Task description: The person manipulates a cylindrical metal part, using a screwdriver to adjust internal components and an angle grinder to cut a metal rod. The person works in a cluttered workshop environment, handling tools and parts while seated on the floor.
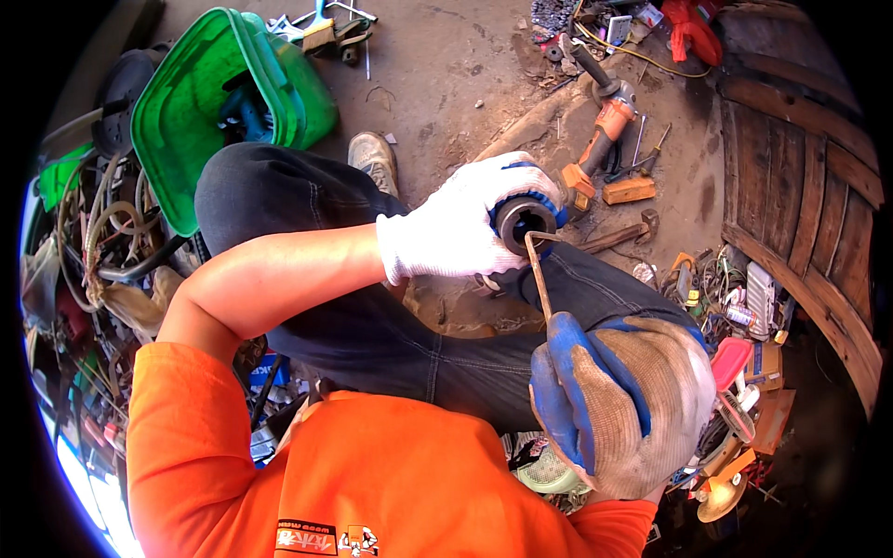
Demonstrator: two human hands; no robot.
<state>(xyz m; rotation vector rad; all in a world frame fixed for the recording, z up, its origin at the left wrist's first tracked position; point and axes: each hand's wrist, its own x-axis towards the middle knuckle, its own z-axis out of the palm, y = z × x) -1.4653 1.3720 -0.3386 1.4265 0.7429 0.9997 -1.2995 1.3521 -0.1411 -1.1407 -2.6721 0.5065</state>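
The shirt (400,465) is orange; the trousers (372,358) near-black; the left glove (465,219) white and blue; the right glove (642,395) white, brown and blue; the tube (503,223) dark grey; the rod (539,282) brownish.

From the wearer's head, the fisheye looks steeply down: shirt (400,465) close at the bottom, left hand (465,219) near centre, right hand (633,409) lower right, floor (446,74) farther off, at top.

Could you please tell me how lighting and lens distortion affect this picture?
In the head view, the wooden panel bows toward the rim, black fills the corners, glare whites out the lower-left edge, and the bore of the metal ring in the left hand is dark.
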